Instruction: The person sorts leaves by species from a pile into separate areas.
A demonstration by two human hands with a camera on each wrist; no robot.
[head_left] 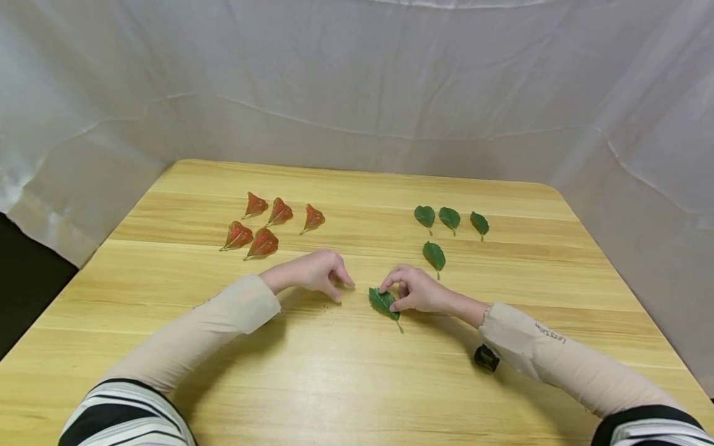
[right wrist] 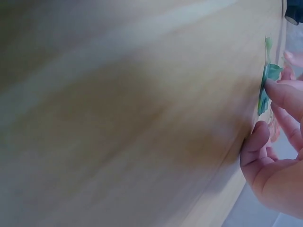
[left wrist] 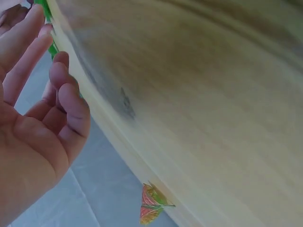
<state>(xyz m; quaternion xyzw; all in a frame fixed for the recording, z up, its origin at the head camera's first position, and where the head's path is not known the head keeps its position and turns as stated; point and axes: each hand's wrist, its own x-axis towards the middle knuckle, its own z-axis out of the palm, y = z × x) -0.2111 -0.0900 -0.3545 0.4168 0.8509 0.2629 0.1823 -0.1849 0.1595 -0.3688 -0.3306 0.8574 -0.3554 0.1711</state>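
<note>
My right hand (head_left: 417, 290) pinches the green leaf (head_left: 383, 301) at its edge; thin, limp, tearable. Left hand (head_left: 318, 272) relaxed, empty.

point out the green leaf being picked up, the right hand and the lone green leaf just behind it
green leaf (head_left: 382, 301), head view, middle of the blade
right hand (head_left: 419, 290), head view, back of the hand
lone green leaf (head_left: 433, 254), head view, centre of the blade
</note>
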